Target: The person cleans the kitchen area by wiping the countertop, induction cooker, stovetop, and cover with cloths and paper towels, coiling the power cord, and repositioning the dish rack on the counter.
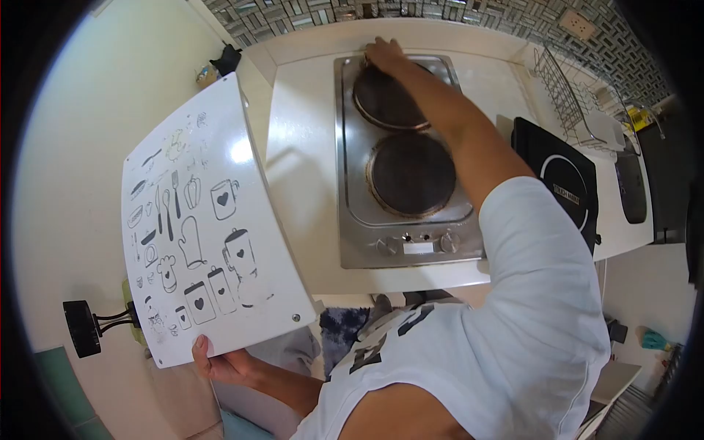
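A white panel point(209, 220) printed with kitchen drawings is tilted at the left, and my left hand point(224, 364) grips its lower edge, thumb on the printed face. My right hand point(385, 55) reaches to the back left corner of the steel two-plate stove point(352, 242). Its fingers are bent over the stove's rear edge, beside the rear hot plate point(381, 95); what they hold, if anything, is hidden. The front hot plate point(412, 174) has a brown, stained rim. Two knobs sit on the stove's front strip.
A black portable cooktop point(561, 180) lies right of the stove. Behind it stands a wire dish rack point(572, 99) near a sink point(631, 187). A tiled wall point(315, 15) borders the white counter point(301, 139). A black round object point(81, 328) juts out at lower left.
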A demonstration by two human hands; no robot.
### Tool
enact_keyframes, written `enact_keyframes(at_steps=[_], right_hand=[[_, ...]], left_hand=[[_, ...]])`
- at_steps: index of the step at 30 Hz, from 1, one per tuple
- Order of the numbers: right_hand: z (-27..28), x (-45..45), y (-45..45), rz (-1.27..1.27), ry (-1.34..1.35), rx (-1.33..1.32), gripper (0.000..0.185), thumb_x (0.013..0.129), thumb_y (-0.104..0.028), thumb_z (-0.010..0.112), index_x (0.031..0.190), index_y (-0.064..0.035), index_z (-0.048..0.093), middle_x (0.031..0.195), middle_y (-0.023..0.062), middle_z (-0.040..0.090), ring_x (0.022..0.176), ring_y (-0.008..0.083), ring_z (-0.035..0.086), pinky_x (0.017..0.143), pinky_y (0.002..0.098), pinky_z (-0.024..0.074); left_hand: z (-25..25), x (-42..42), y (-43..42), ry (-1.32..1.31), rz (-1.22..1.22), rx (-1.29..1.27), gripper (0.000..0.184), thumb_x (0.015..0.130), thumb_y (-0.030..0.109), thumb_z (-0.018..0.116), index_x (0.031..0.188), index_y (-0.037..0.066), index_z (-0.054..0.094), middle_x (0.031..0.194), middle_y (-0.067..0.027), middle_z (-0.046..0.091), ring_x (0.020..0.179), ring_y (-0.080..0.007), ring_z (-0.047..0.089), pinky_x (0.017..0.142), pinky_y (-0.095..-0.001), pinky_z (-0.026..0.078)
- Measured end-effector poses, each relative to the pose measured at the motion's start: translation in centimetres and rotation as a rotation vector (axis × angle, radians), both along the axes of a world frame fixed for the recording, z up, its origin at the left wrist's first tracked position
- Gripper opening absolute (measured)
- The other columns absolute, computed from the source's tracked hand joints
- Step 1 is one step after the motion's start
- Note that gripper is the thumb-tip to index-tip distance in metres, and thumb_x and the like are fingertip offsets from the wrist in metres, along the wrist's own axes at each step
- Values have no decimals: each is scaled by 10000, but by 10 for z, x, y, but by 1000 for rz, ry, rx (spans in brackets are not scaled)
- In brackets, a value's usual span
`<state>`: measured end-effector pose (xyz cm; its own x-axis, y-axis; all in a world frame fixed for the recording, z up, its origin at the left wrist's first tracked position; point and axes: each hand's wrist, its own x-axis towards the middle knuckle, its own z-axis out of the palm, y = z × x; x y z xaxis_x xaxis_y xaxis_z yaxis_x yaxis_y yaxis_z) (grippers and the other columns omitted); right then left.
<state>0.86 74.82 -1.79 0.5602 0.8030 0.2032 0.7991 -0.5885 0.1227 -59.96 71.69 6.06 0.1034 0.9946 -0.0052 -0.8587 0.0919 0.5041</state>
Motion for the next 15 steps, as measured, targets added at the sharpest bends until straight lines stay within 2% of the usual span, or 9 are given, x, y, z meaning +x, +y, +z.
enact_keyframes(at_steps=[4,6,7,10,11,13,15], right_hand=[[6,17,-48,-10,-165,11,204,789,-174,508,958,-104,598,1026,76,568,1084,185,462,819,390,427],[11,24,-76,-97,-183,16,190,796,-187,492,918,-111,616,963,62,593,1046,207,490,803,388,441],[11,25,-93,-110,-186,16,190,796,-187,492,918,-111,616,963,62,593,1046,207,490,803,388,441],[9,13,-145,-72,-67,103,184,778,-138,489,904,-148,622,894,81,611,957,256,542,784,380,458],[5,4,-161,-90,-62,97,184,778,-138,489,904,-148,622,894,81,611,957,256,542,784,380,458],[1,-20,-194,26,-54,145,201,761,-114,485,907,-144,618,884,99,608,918,268,557,775,375,460],[-5,-59,-218,6,51,130,204,717,-67,515,887,-126,611,978,30,582,957,233,517,803,344,445]], left_hand=[[0,2,0,0,-55,37,613,696,-66,461,1266,-101,238,1257,-216,359,1154,-287,359,1000,-466,260],[0,2,2,66,34,-37,497,651,-75,472,1138,-129,387,1195,-189,439,1107,-247,419,988,-444,287],[-1,2,4,64,21,-36,497,651,-75,472,1138,-129,387,1195,-189,439,1107,-247,419,988,-444,287],[-4,1,8,-42,-116,11,490,642,-82,471,1124,-131,397,1183,-192,444,1099,-251,422,996,-449,272],[-5,3,9,-43,-72,7,518,636,-88,469,1146,-124,382,1190,-192,438,1098,-253,422,998,-450,266],[-6,5,8,-40,-49,-3,547,630,-93,468,1167,-117,368,1197,-191,432,1098,-256,421,1001,-452,260],[-7,5,11,-33,-117,127,606,634,-97,467,1223,-90,325,1210,-188,421,1100,-259,419,998,-454,267]])
